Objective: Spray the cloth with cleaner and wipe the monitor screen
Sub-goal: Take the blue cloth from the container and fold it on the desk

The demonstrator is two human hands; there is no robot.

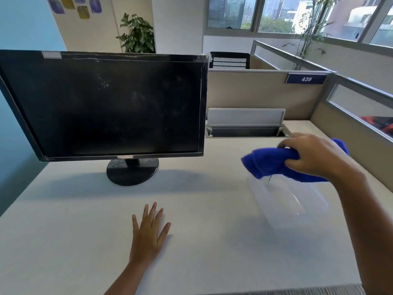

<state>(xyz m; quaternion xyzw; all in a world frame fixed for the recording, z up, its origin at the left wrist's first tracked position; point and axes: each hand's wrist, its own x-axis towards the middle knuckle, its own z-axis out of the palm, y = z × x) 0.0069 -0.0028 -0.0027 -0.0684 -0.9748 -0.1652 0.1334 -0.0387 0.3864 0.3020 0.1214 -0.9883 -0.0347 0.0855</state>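
A black monitor (102,107) stands on a round base at the left of the white desk (74,231); its dark screen is dusty, with pale specks near the upper middle. My right hand (316,156) grips a bunched blue cloth (268,162) and holds it above a clear plastic container (287,201) at the desk's right. My left hand (148,231) lies flat on the desk in front of the monitor, fingers spread, holding nothing. No spray bottle is in sight.
An open cable tray with a raised grey lid (244,122) is set into the desk behind the cloth. Beige cubicle partitions (255,92) close off the back and right side. A potted plant (138,35) stands behind the monitor.
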